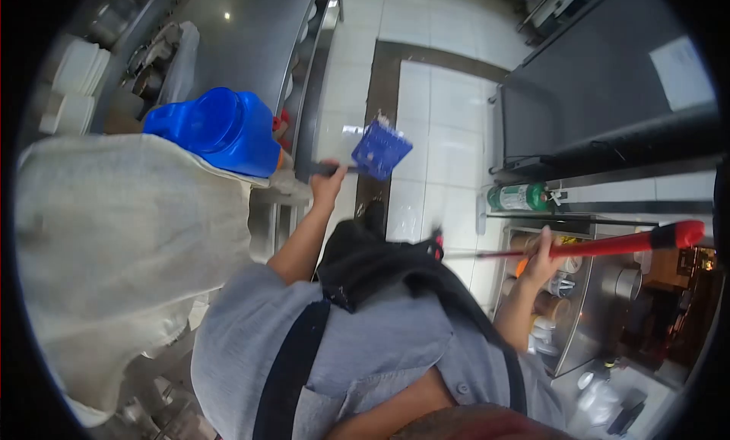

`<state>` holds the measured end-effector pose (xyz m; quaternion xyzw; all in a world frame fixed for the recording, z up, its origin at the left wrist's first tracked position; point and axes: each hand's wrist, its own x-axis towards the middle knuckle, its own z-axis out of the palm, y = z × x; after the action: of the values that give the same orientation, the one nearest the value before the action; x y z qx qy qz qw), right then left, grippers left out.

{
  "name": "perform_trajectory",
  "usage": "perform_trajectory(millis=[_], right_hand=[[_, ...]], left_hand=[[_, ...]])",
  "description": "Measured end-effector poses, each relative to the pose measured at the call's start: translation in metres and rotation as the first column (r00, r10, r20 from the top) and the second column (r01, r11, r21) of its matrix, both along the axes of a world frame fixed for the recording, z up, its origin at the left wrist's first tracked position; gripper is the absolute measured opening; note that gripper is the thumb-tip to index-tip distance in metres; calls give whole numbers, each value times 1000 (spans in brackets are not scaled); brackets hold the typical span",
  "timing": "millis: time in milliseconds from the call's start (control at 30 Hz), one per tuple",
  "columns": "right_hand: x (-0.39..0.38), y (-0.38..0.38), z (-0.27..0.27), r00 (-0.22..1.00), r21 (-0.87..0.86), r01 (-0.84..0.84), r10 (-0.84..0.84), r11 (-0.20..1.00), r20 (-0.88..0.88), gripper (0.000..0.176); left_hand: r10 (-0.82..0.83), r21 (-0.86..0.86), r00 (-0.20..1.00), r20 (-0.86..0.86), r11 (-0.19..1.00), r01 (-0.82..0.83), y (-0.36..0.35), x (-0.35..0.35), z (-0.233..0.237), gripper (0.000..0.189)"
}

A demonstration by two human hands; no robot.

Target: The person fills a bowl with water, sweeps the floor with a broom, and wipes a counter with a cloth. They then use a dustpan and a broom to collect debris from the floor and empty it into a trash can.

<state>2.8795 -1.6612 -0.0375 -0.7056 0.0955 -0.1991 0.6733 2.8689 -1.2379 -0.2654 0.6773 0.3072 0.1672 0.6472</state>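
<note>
My left hand (327,185) is closed around the dark handle of a blue dustpan (382,150), which is held out over the tiled floor. Pale debris shows at the pan's far edge. In my right hand (541,259) is a long stick with a red grip (616,245), probably a broom. Its thin shaft runs left toward my black apron (395,269), where a small blurred red and black part shows. The far end of this stick cannot be made out.
A steel counter (243,37) stands at the left with a blue plastic jug (217,132) and a cloth-covered surface (137,242) near it. On the right are a grey cabinet (593,90), a green cylinder (518,197) and a loaded shelf (555,307).
</note>
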Motion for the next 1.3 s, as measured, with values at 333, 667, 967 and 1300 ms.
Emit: perform_trajectory(millis=[333,667,967,1300], right_hand=[[242,51,11,991,-72,29,-19,997,131,37],[568,103,9,980,78,-142,129,987,151,35],[831,217,-36,957,-15,-289,289,957,-24,36],[1027,260,-45,970,101,-213,223,972,-98,37]], left_hand=[[134,-186,990,41,975,-124,44,211,39,18],[235,-230,971,-51,943,-241,101,412,85,20],[370,-219,929,-16,905,-364,144,574,65,25],[338,-341,941,-13,883,-322,236,847,34,23]])
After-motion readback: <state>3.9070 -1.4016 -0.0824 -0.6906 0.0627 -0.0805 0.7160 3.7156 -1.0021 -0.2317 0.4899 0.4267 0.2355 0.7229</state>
